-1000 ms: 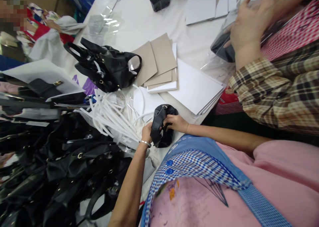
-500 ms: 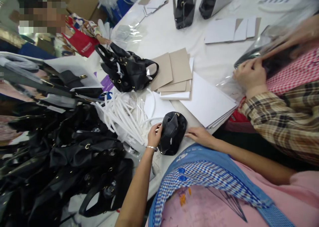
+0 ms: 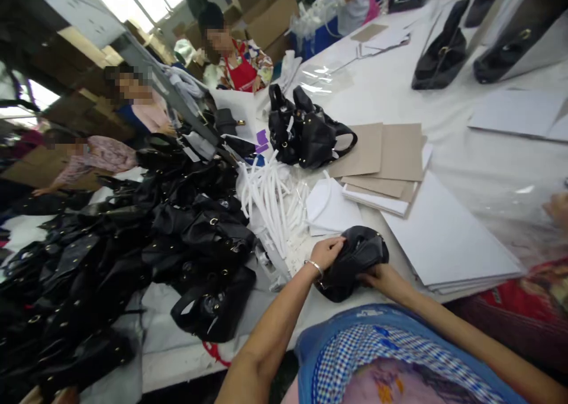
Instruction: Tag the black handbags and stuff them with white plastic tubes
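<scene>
A small black leather bag [image 3: 357, 259] lies on the white table [image 3: 390, 90] right in front of me. My left hand [image 3: 326, 251] presses on the bag's left top side with curled fingers; a silver bracelet circles that wrist. My right hand [image 3: 382, 278] grips the bag's near lower edge, its fingers partly hidden under the leather. A bundle of white plastic tubes [image 3: 270, 206] lies just left of the bag. A white paper sheet [image 3: 332, 209] sits behind it.
A big heap of black bags [image 3: 133, 256] fills the left. Another black bag [image 3: 310, 133] lies beyond the tubes. Brown cards [image 3: 381, 152] and white boards [image 3: 444, 238] are stacked to the right. Bagged purses [image 3: 444, 52] stand far right. Other people sit along the far left.
The view has swung up and to the left, showing more of the room. Both hands stay on the small black bag, which now lies flatter; the right hand has gone to its near edge.
</scene>
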`<state>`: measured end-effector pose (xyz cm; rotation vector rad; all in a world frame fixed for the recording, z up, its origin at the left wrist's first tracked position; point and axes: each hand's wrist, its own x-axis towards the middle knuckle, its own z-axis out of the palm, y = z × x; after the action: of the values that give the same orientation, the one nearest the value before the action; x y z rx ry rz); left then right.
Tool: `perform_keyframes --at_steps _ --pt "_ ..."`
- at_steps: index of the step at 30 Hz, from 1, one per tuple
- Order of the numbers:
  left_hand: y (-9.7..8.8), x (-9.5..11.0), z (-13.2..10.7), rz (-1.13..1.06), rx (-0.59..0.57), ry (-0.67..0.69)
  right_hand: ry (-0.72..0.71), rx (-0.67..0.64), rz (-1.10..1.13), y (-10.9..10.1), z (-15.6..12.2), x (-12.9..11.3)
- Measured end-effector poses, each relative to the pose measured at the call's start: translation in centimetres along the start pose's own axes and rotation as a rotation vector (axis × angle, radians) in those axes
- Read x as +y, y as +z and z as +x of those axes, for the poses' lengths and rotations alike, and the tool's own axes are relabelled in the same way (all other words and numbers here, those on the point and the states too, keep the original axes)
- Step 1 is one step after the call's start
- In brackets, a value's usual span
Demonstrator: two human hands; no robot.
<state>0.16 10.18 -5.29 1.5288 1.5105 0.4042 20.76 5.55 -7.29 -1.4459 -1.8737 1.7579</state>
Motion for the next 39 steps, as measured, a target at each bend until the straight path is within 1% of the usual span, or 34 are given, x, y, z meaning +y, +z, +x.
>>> perform_keyframes --at_steps 2,4,5,7,8,10,14,17,19,22,24,26,28,29,31,32,33,35,37,38,39 --pt "-2.3 -1.2 0.3 0.080 0.186 -0.098 -0.035 -0.052 -0.047 -0.4 -0.8 0.1" --pt "-5.4 -2.9 0.8 0.173 0.378 -0.214 -0.027 -0.080 -0.085 -0.8 -2.1 0.3" --pt "-7.1 -3.8 1.2 0.209 0.451 -0.258 -0.019 -0.091 -0.097 -0.9 -2.7 0.4" --pt "-10.0 -5.3 2.2 0.271 0.540 -0.334 -0.006 -0.098 -0.112 -1.1 -3.8 0.5" --pt "-11.0 -5.9 2.8 0.299 0.565 -0.367 -0.006 -0.091 -0.112 -1.2 -4.2 0.5" --pt "-12.1 -6.7 4.1 0.342 0.585 -0.417 -0.001 -0.062 -0.106 -1.5 -4.7 0.3" --pt "-12.4 -6.6 6.2 0.398 0.579 -0.475 0.009 0.012 -0.087 -2.1 -5.2 -0.1" --pt "-12.8 -6.0 6.6 0.417 0.553 -0.489 0.013 0.065 -0.068 -2.6 -5.9 0.0" --pt "-13.4 -5.5 6.0 0.426 0.540 -0.467 0.013 0.108 -0.062 -2.8 -6.5 0.0" --pt "-14.1 -4.5 3.6 0.442 0.508 -0.386 -0.001 0.202 -0.064 -3.2 -7.1 -0.4" --pt "-14.4 -3.4 0.9 0.450 0.458 -0.328 -0.018 0.273 -0.062 -3.4 -7.3 -0.9" --pt "-14.6 -1.8 -2.8 0.438 0.417 -0.250 -0.032 0.339 -0.037 -3.6 -7.5 -1.8" --pt "-14.8 0.3 -7.3 0.241 0.422 -0.111 -0.062 0.397 0.009 -3.7 -7.8 -3.2" --pt "-14.7 1.7 -9.6 0.159 0.376 -0.073 -0.092 0.421 0.040 -3.7 -8.1 -4.1" --pt "-14.2 4.6 -14.2 0.051 0.246 -0.097 -0.173 0.442 0.127 -3.4 -8.8 -6.2" --pt "-13.8 6.2 -16.2 0.015 0.115 -0.116 -0.208 0.421 0.190 -3.2 -9.1 -7.3" --pt "-13.1 7.7 -17.8 -0.001 -0.006 -0.119 -0.230 0.362 0.269 -2.9 -9.4 -8.3" --pt "-11.1 10.4 -20.0 -0.005 -0.170 -0.086 -0.236 0.146 0.439 -2.0 -9.9 -9.9" --pt "-8.7 12.1 -20.7 0.028 -0.229 0.005 -0.233 -0.076 0.572 -1.1 -10.3 -10.9" --pt "-7.5 12.5 -20.6 0.046 -0.246 0.048 -0.249 -0.141 0.614 -0.7 -10.5 -11.0" --pt "-6.4 12.6 -20.3 0.055 -0.257 0.084 -0.275 -0.165 0.643 -0.5 -10.8 -11.1"
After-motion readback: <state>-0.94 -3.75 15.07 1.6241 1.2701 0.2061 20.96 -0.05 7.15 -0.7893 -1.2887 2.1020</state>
